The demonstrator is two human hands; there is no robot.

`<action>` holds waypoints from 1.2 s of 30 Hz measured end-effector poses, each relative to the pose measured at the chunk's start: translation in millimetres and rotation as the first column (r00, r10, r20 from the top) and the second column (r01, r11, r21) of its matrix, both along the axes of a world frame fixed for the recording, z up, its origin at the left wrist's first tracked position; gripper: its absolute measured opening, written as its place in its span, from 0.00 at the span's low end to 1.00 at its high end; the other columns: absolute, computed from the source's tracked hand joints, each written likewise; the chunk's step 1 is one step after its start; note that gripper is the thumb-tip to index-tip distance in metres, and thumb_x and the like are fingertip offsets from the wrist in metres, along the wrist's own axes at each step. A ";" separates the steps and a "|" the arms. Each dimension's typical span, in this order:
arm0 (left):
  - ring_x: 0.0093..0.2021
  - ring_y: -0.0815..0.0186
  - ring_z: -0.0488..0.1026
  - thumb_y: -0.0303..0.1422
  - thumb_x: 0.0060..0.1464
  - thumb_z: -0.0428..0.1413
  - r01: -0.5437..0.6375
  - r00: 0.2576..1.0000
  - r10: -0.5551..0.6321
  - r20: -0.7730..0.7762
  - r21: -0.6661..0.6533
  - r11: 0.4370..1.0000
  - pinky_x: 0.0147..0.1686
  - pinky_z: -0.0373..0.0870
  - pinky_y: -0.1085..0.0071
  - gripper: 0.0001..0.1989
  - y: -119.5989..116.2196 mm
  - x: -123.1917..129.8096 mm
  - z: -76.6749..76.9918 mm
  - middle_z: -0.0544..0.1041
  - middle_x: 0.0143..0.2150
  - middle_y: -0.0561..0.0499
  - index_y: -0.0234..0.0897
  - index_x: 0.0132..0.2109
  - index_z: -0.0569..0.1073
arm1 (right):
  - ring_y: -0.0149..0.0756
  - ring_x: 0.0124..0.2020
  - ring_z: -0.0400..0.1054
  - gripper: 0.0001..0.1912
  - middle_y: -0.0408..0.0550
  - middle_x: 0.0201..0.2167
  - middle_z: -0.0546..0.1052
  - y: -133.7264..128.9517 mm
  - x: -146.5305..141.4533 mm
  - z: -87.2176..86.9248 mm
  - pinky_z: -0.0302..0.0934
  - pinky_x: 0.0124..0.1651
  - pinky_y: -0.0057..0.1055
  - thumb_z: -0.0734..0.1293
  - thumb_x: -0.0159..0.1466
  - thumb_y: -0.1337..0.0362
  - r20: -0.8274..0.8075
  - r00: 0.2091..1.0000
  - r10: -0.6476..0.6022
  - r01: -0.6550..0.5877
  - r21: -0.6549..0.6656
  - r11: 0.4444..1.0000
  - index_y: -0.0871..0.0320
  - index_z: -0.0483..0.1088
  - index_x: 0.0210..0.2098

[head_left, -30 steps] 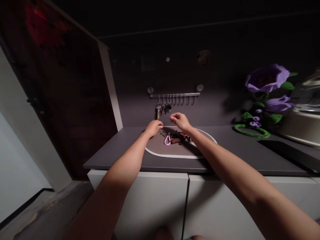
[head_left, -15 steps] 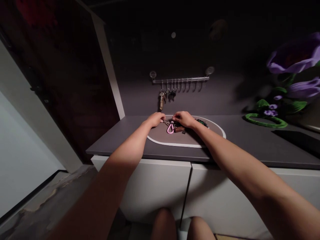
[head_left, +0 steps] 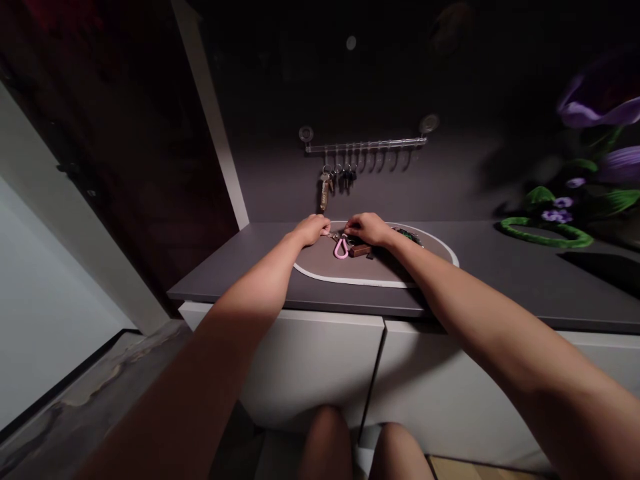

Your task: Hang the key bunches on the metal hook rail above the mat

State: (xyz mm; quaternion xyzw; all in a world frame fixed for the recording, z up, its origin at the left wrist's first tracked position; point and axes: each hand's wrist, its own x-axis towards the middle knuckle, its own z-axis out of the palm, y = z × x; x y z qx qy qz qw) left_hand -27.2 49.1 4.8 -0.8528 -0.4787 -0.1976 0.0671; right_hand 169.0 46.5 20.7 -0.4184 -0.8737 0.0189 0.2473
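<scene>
Now both hands are working over the oval tray on the countertop: left hand and right hand are pinching close together at the key bunch with its pink clip. Dim light is hiding whether fingers actually grip. More keys are hanging on the hook rail behind.

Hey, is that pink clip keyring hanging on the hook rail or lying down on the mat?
Lying down. The pink clip rests flat on the oval mat, between both hands, below the hook rail.
</scene>
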 end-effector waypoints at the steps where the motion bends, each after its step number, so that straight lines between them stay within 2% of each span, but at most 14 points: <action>1: 0.35 0.66 0.66 0.26 0.50 0.49 0.002 1.000 -0.002 0.005 0.000 1.000 0.37 0.59 0.73 0.07 -0.8 0.5 1.2 0.72 0.33 0.48 0.36 0.30 0.72 | 0.31 0.28 0.65 0.06 0.45 0.27 0.77 -0.4 -0.3 0.3 0.53 0.33 0.25 0.66 0.55 0.65 -0.005 1.000 -0.002 0.002 -0.002 1.000 0.56 0.76 0.29; 12: 0.31 0.68 0.64 0.26 0.51 0.48 -0.053 0.994 0.051 0.100 0.017 0.998 0.32 0.57 0.74 0.08 -19.3 9.5 20.3 0.73 0.31 0.50 0.34 0.32 0.71 | 0.32 0.29 0.65 0.06 0.47 0.28 0.76 -1.6 -2.9 2.8 0.53 0.35 0.26 0.66 0.54 0.66 -0.006 1.000 -0.021 0.021 0.033 0.999 0.58 0.76 0.30; 19: 0.32 0.70 0.64 0.25 0.51 0.48 -0.013 0.941 0.007 0.339 0.016 1.000 0.33 0.58 0.75 0.06 -24.4 21.3 26.5 0.72 0.30 0.51 0.32 0.31 0.70 | 0.31 0.30 0.66 0.07 0.46 0.30 0.76 -9.4 -5.3 6.3 0.54 0.36 0.25 0.66 0.55 0.66 -0.104 0.994 -0.017 0.019 0.021 1.000 0.59 0.75 0.32; 23: 0.29 0.72 0.63 0.25 0.51 0.50 0.020 0.839 0.010 0.544 -0.048 0.999 0.33 0.59 0.76 0.04 -26.1 27.0 27.2 0.70 0.27 0.53 0.32 0.29 0.68 | 0.30 0.31 0.66 0.09 0.46 0.31 0.76 -13.7 -6.8 7.8 0.55 0.37 0.25 0.65 0.56 0.65 -0.199 0.980 -0.020 0.020 -0.002 1.000 0.60 0.74 0.34; 28: 0.24 0.76 0.61 0.26 0.53 0.50 0.155 0.619 0.070 0.782 -0.209 0.965 0.28 0.60 0.77 0.04 -25.8 32.3 23.9 0.66 0.25 0.56 0.31 0.31 0.67 | 0.29 0.29 0.64 0.10 0.46 0.29 0.75 -10.1 -7.3 5.5 0.56 0.36 0.25 0.65 0.55 0.63 -0.364 0.932 0.007 -0.021 -0.034 0.999 0.62 0.73 0.34; 31: 0.23 0.77 0.61 0.25 0.53 0.50 0.242 0.498 0.107 0.860 -0.257 0.936 0.27 0.61 0.78 0.04 -24.9 34.5 22.9 0.66 0.25 0.56 0.31 0.31 0.66 | 0.29 0.28 0.63 0.10 0.46 0.27 0.74 -5.1 -7.3 3.0 0.55 0.34 0.25 0.65 0.55 0.61 -0.430 0.902 0.031 -0.065 -0.063 0.996 0.62 0.72 0.31; 36: 0.25 0.76 0.64 0.27 0.53 0.52 0.306 0.408 0.098 0.908 -0.237 0.922 0.27 0.63 0.78 0.04 -24.7 35.2 23.8 0.67 0.26 0.54 0.30 0.31 0.67 | 0.28 0.27 0.62 0.12 0.45 0.26 0.73 -0.8 -7.6 0.9 0.55 0.33 0.25 0.66 0.54 0.58 -0.551 0.832 0.058 -0.138 -0.104 0.985 0.63 0.71 0.29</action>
